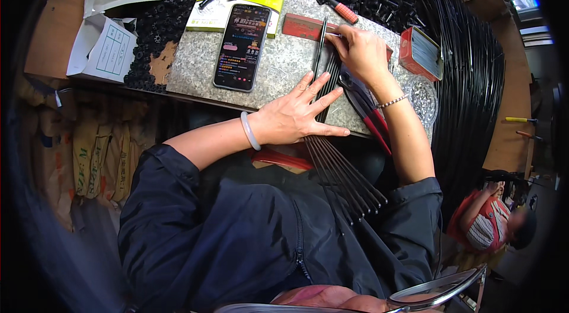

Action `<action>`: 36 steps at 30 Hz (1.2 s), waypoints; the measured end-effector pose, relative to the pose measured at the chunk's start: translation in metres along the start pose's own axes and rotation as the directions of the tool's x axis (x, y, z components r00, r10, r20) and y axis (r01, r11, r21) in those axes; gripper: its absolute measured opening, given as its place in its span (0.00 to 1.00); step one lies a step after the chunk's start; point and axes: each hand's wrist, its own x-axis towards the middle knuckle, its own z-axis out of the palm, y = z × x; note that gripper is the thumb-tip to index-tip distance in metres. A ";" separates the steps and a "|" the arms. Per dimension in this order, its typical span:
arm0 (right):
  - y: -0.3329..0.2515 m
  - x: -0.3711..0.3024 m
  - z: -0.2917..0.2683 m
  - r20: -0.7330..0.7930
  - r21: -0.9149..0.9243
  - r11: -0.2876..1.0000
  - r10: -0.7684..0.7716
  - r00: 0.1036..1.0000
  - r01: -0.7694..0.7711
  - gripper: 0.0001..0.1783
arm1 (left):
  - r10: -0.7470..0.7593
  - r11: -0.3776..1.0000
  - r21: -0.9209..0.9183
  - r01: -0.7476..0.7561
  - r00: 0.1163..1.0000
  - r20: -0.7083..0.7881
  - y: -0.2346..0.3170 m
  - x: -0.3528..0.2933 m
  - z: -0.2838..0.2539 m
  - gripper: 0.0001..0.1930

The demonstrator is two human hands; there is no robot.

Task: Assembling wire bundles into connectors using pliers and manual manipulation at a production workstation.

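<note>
Right of the phone [243, 46], the black rods [347, 173] were covered by the left hand [290, 114], spread flat; whether their far ends were gripped by the bent right hand [363, 52] could not be told. Even pressure seemed called for, so strays were avoided.

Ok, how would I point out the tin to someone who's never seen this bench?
Find the speckled slab that bears the phone, and go to its right side. Past the right hand, just before the mass of long black rods, sits the tin. It is an open, red-sided box, unlike the clear plastic item just below it in the picture.
</note>
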 end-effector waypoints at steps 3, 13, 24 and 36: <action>-0.007 0.001 -0.002 -0.009 0.010 0.999 0.044 0.999 -0.044 0.16 | 0.003 1.000 -0.006 -0.004 1.000 -0.012 -0.001 -0.001 0.002 0.31; -0.009 0.019 0.009 0.125 0.173 0.894 0.397 0.909 -0.414 0.18 | -0.003 0.999 -0.037 0.003 1.000 -0.007 0.000 0.000 0.000 0.30; -0.025 0.038 0.006 0.079 0.008 0.868 0.495 0.866 -0.497 0.18 | -0.004 0.999 -0.043 0.004 1.000 -0.003 0.001 -0.001 0.000 0.33; -0.031 0.045 0.013 0.079 -0.092 0.870 0.491 0.868 -0.484 0.15 | 0.000 0.999 -0.051 0.000 1.000 0.006 0.000 -0.001 0.000 0.32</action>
